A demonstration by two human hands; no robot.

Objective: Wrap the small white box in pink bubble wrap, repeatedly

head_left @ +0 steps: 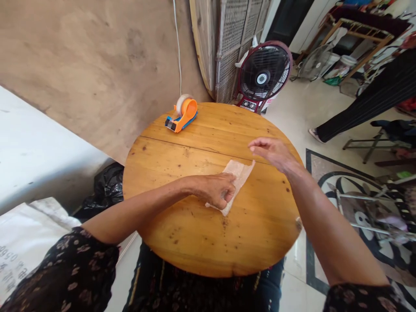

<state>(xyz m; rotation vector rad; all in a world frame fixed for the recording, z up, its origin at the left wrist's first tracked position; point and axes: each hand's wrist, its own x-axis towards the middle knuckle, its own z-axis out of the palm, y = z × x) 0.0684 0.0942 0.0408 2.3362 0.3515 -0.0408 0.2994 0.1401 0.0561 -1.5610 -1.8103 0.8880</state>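
A crumpled, translucent, pale pinkish wrapping sheet (241,172) lies on the round wooden table. My left hand (214,189) rests on its near left part, with the index finger stretched across it and the other fingers curled. A small greyish glint shows between those fingers; what it belongs to is hidden. Above the sheet's far right corner, which sticks up a little, my right hand (271,151) hovers apart from it. Its fingers are loosely extended with the thumb close beneath, and nothing shows in them. An orange and blue tape dispenser (186,113) stands at the table's far left.
The round table (182,234) has a seam across its far part. Beyond it stands a dark red fan (264,71). A wall is on the left, with a black plastic bag (105,184) and a white sack (29,242). A person's leg (357,102) shows at the right.
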